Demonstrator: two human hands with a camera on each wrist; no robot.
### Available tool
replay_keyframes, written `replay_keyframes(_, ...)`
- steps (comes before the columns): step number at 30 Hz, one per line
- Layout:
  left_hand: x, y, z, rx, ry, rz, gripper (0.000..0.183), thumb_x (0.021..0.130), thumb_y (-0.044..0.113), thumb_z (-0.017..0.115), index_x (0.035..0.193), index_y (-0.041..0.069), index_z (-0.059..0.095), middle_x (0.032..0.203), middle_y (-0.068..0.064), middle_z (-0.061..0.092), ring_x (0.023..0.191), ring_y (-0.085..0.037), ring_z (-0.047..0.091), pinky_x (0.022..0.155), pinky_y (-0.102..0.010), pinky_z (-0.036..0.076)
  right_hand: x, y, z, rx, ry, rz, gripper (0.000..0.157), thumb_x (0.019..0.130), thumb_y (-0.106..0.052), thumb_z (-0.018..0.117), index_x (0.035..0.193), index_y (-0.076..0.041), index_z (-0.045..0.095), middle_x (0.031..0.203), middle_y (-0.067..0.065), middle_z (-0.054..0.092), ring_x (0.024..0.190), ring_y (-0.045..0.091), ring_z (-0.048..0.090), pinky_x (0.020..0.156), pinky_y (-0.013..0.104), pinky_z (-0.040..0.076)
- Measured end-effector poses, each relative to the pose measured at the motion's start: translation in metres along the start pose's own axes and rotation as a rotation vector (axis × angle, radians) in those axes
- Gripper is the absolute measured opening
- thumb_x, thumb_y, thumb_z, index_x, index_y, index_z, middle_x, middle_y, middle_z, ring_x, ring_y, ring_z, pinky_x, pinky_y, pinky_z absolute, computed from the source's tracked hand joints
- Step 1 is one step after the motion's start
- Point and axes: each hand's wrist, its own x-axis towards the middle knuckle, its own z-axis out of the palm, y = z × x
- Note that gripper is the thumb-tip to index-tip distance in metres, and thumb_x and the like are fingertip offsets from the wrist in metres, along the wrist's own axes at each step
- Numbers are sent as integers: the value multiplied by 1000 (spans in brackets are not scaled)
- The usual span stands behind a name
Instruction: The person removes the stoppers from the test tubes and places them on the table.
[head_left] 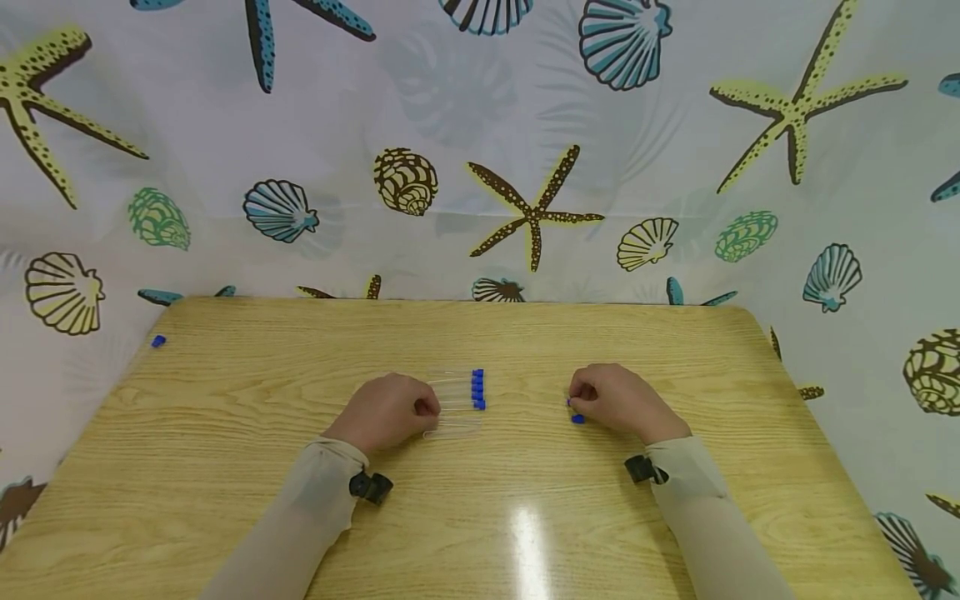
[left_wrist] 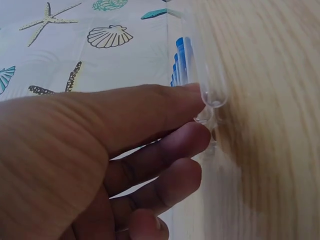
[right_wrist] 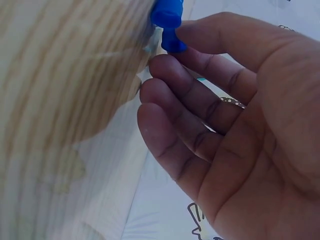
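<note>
Several clear test tubes [head_left: 453, 386] lie side by side on the wooden table. Most have blue caps [head_left: 477, 387] at their right ends; the nearest uncapped tube [head_left: 453, 436] shows a rounded end in front. At the tubes' left ends, my left hand [head_left: 392, 408] pinches one tube between thumb and index finger; its closed end [left_wrist: 202, 119] shows there in the left wrist view. Farther right, my right hand [head_left: 615, 400] pinches a small blue cap [right_wrist: 172, 41] with thumb and index finger at the table surface. A second loose blue cap [head_left: 577, 419] lies right beside it.
Another blue piece [head_left: 159, 341] lies by the table's far left edge. The wooden table [head_left: 247, 500] ends at a patterned cloth [head_left: 450, 183] with shells and starfish, which hangs behind and at the sides. Light glares on the near middle of the tabletop.
</note>
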Motion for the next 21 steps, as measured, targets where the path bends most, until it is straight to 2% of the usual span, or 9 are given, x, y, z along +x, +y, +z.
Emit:
replay_keyframes(4, 0, 1, -1, 8, 5, -8, 5, 94, 21, 75, 93, 23, 80, 85, 13, 71, 74, -4, 61, 74, -35, 56, 0, 0, 0, 1, -3, 1, 5, 99, -20, 72, 97, -18, 75, 90, -9, 68, 79, 6, 61, 75, 33, 54)
replay_keyframes(7, 0, 2, -3, 12, 43, -21, 8, 97, 27, 72, 95, 23, 79, 84, 13, 70, 72, -4, 60, 73, -35, 56, 0, 0, 0, 0, -3, -3, 4, 99, -19, 72, 96, -19, 75, 90, -9, 67, 78, 6, 60, 75, 33, 54)
replay_keyframes(11, -3, 5, -13, -2, 184, -29, 16, 101, 34, 68, 105, 21, 78, 83, 12, 67, 71, -7, 58, 68, -34, 54, 0, 1, 0, -8, 20, -24, 5, 100, -18, 70, 99, -18, 75, 91, -8, 68, 79, 8, 60, 76, 33, 54)
replay_keyframes(14, -7, 7, -25, -21, 317, -3, 22, 102, 35, 68, 113, 18, 76, 86, 8, 69, 75, -11, 60, 66, -35, 53, 0, 1, -1, -25, 93, -39, 12, 101, -21, 67, 107, -15, 75, 96, -6, 69, 83, 11, 61, 78, 35, 55)
replay_keyframes(16, -9, 8, -33, -21, 373, 21, 24, 101, 33, 69, 118, 17, 75, 92, 5, 71, 81, -14, 63, 69, -36, 55, -1, 1, -4, -35, 167, -52, 17, 102, -22, 66, 114, -12, 74, 101, -4, 69, 88, 14, 62, 80, 37, 55)
replay_keyframes(18, -11, 9, -39, -14, 387, 42, 24, 101, 30, 70, 120, 16, 74, 99, 2, 72, 89, -18, 66, 75, -40, 57, -2, 0, -6, -40, 234, -67, 20, 101, -21, 67, 117, -10, 73, 104, -1, 68, 91, 17, 63, 80, 38, 56)
replay_keyframes(21, -12, 7, -43, 12, 340, 46, 24, 99, 26, 73, 120, 15, 74, 108, -1, 72, 98, -21, 66, 84, -43, 58, -4, -2, -10, -48, 302, -106, 22, 101, -19, 68, 120, -8, 71, 108, 2, 68, 94, 20, 64, 80, 40, 57)
